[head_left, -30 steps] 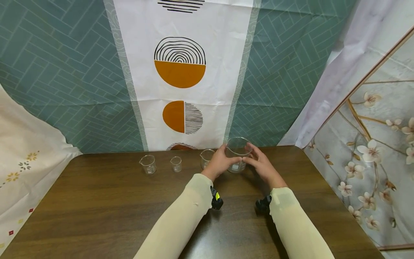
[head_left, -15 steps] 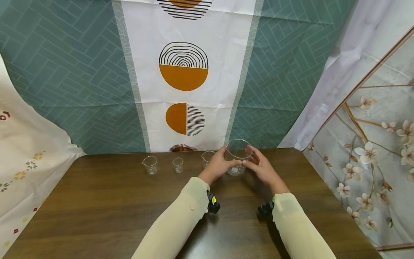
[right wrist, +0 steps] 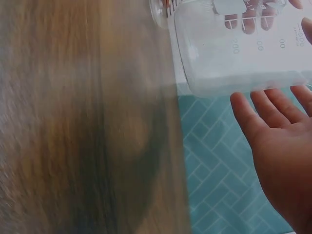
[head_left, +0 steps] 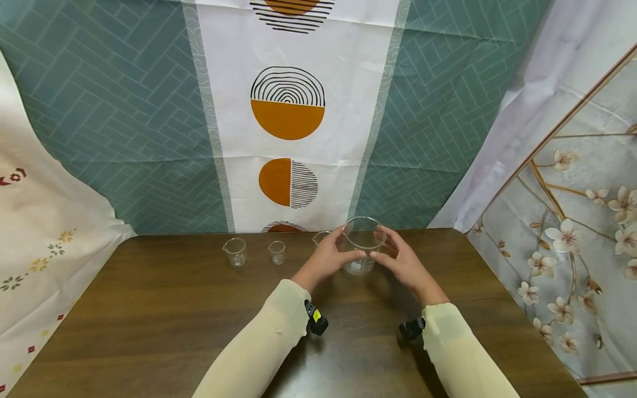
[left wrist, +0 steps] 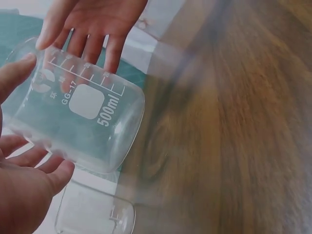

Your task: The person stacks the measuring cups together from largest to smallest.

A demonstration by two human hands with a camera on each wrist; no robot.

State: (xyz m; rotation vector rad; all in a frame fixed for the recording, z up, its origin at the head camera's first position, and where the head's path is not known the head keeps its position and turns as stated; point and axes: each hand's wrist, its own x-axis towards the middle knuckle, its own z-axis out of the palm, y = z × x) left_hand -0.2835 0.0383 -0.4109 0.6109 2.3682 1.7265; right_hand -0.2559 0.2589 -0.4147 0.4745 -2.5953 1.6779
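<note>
A large clear glass beaker [head_left: 360, 266] is held upright between both hands near the back of the table. White markings, including "500ml", show on the beaker [left wrist: 111, 108] in the left wrist view. My left hand [head_left: 325, 258] grips its left side, thumb across the front and fingers round the wall. From the right, my right hand [head_left: 404, 266] holds the opposite side, its thumb tip near the left one. Just left of it, partly hidden behind my left hand, stands a smaller beaker [head_left: 320, 238]; its base [left wrist: 92, 212] shows low in the left wrist view.
Further left along the back edge stand a small beaker [head_left: 236, 254] and an even smaller one [head_left: 277, 254]. The brown wooden table [head_left: 164, 326] ends at a hanging patterned cloth [head_left: 149, 138]. A floral cloth [head_left: 562, 265] hangs along the right side.
Both hands and the large beaker have shifted slightly left and nearer to me, toward the neighbouring beaker. The head view has also shifted a little. The grip looks the same.
</note>
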